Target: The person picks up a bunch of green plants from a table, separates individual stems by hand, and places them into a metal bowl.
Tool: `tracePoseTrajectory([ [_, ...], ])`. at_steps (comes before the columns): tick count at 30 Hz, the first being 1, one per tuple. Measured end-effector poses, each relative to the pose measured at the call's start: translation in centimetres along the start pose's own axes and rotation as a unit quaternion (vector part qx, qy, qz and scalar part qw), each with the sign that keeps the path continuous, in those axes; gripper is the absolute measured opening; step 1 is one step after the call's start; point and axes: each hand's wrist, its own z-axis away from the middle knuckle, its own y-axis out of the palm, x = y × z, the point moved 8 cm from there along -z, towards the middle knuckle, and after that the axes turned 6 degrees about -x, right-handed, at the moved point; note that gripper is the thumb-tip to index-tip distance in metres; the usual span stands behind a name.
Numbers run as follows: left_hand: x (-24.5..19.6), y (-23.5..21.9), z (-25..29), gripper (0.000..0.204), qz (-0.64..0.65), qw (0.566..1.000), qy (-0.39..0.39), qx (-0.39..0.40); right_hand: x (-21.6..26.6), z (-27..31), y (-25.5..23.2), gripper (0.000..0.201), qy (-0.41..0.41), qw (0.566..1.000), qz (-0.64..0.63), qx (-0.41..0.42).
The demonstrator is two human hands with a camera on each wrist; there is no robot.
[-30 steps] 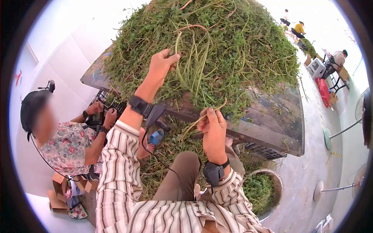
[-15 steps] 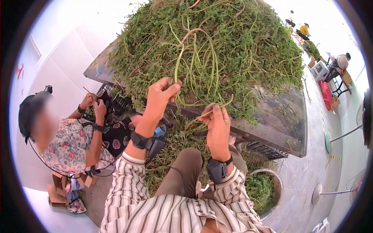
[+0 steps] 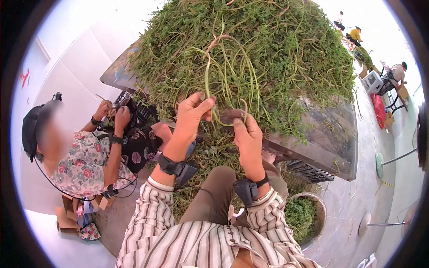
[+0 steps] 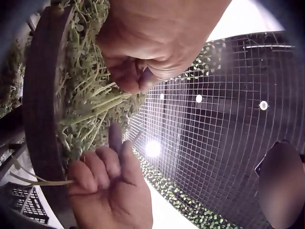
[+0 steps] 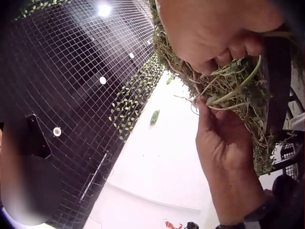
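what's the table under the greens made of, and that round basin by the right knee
The table looks like weathered wood: dark, dull planks with grain lines and worn patches, unpainted as far as shows. The basin seems metal, with a thin grey rim that catches light, though plastic cannot be ruled out. The greens are fresh stems and leaves.

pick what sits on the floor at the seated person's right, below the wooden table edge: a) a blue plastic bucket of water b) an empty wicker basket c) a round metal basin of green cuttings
c: in the head view a round metal basin holding green cuttings stands on the floor beside the right knee, below the dark wooden table.
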Motion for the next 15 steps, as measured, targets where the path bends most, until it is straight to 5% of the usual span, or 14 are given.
tracePoseTrajectory([
  [3,0.0,1.3,-0.1,0.018,-0.003,1.0,0.007,0.029,1.1,-0.1,1.2,0.025,-0.101,0.989,0.11,0.006],
  [6,0.2,2.0,-0.2,0.018,-0.008,0.999,0.008,0.037,0.2,-0.3,1.9,0.02,-0.096,0.985,0.136,0.052],
  [13,-0.7,3.3,-0.7,0.029,-0.075,0.993,-0.001,0.093,1.3,0.3,1.7,0.019,-0.138,0.973,0.183,0.013],
  [15,-1.3,3.8,-2.0,0.039,0.03,0.994,-0.04,0.095,2.1,0.9,1.5,0.024,-0.144,0.955,0.258,-0.005],
])
